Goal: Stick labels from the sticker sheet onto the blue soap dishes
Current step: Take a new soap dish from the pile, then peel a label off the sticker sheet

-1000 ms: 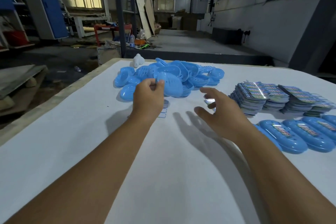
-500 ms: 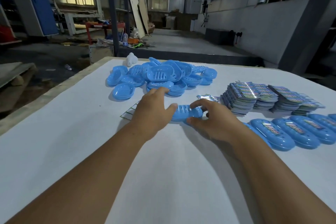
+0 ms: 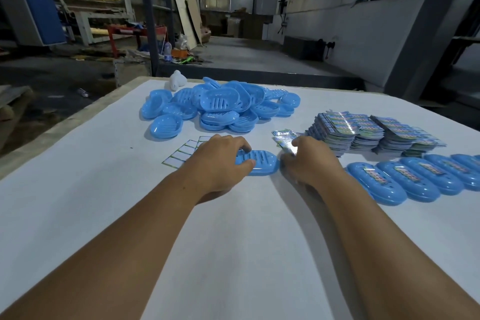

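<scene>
A blue soap dish [image 3: 263,163] lies slotted side up on the white table [image 3: 233,241], in front of me. My left hand [image 3: 220,163] grips its left end, thumb on the near rim and fingers over the top. Just right of the dish, my right hand [image 3: 310,161] pinches a shiny label at the loose sticker sheet [image 3: 284,138]; the fingertips are partly hidden. A used backing sheet [image 3: 180,154] with blank rectangles lies under my left hand.
A pile of unlabelled blue dishes [image 3: 220,106] sits at the back centre, with a white object [image 3: 178,80] behind it. Stacks of sticker sheets [image 3: 368,130] stand at the right. A row of labelled dishes [image 3: 415,179] lies in front of them.
My left hand carried one dish from the pile down to the table in front of me. My right hand touched the dish, then moved right to the sticker sheet.
</scene>
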`<act>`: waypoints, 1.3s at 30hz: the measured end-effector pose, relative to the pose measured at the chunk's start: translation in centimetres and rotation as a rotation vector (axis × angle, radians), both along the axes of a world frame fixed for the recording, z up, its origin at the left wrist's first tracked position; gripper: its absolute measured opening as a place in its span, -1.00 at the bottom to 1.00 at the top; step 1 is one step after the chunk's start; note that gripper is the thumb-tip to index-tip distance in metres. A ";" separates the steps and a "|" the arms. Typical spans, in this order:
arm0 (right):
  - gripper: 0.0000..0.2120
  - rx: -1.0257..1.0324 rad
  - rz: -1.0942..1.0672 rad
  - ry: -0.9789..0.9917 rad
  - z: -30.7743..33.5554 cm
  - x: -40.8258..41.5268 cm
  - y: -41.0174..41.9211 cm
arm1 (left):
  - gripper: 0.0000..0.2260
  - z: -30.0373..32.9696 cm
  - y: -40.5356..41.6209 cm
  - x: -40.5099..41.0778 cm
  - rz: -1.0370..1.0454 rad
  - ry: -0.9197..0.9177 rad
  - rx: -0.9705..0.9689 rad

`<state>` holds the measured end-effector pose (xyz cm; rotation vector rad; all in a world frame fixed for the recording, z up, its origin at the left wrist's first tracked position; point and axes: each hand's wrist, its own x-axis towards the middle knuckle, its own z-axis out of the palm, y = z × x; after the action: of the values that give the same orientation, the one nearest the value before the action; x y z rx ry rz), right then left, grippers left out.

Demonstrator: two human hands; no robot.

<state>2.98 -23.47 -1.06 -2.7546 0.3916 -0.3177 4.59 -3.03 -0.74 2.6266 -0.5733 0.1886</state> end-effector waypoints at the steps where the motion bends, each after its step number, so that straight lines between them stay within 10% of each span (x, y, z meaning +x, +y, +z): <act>1: -0.68 -0.010 -0.004 -0.004 0.1 0.1 0.0 | -0.65 0.0 0.0 0.0 0.003 -0.005 -0.002; 14: -0.75 -0.059 -0.078 -0.251 1.4 -0.3 0.6 | -0.80 -0.7 -0.3 1.0 0.020 -0.079 -0.241; 19: -0.81 0.056 0.207 -0.482 1.8 -1.4 2.9 | -0.45 -0.4 -0.7 0.8 0.074 0.121 -0.623; 25: -0.86 0.124 0.453 -0.419 0.9 -1.8 4.7 | -0.71 0.2 -0.5 1.5 0.159 0.199 -0.810; 39: -0.63 0.910 0.315 -0.448 1.1 -0.7 3.5 | -0.88 0.2 -0.7 0.9 -0.018 0.288 -0.858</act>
<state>2.26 -20.00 0.04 -1.7506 -0.0332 -0.5028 5.48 -3.72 -0.50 1.7700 -0.3120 0.0297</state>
